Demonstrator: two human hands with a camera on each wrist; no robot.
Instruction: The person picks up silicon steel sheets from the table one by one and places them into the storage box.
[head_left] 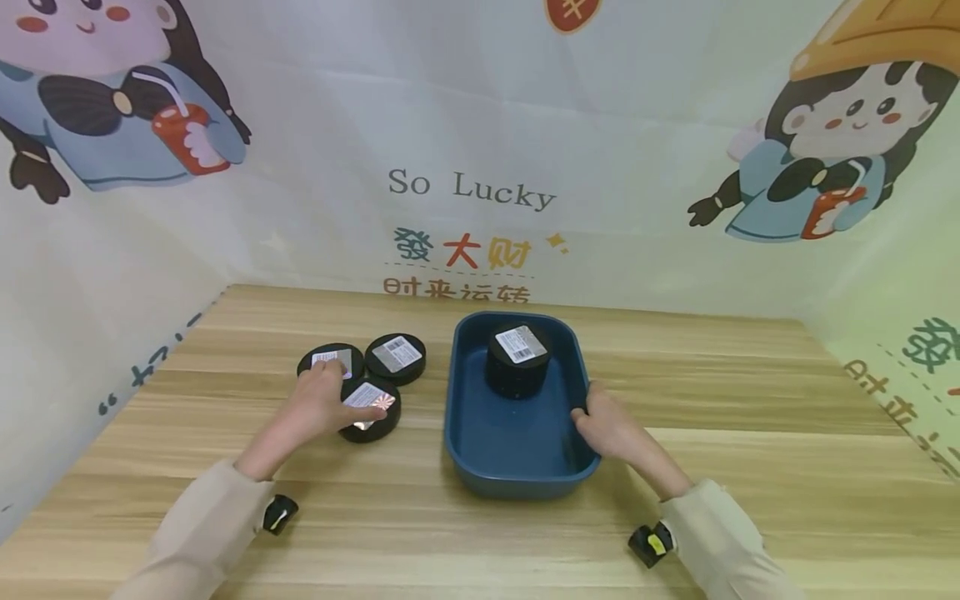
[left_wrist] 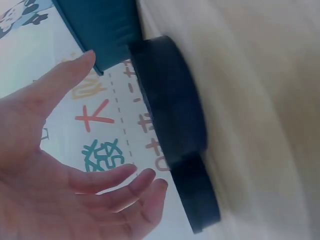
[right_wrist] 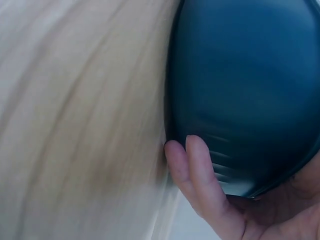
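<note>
Three flat, round black discs with silver label stickers sit close together on the left of the table: a back right disc (head_left: 408, 367), a left disc (head_left: 306, 362) and a front disc (head_left: 381, 431). My left hand (head_left: 318, 404) hovers over them, thumb and fingers spread, with a gap to the disc edges (left_wrist: 175, 105) in the left wrist view. A blue rectangular bin (head_left: 487, 442) stands to the right. Inside its far half is a stack of black discs (head_left: 517, 379), the top one labelled. My right hand (head_left: 611, 425) grips the bin's right wall, thumb over the rim.
The wooden table (head_left: 712, 375) runs back to a printed cloth backdrop (head_left: 322, 167), with more cloth on both sides. Each sleeve has a small black wrist device: the left device (head_left: 281, 514) and the right device (head_left: 651, 544).
</note>
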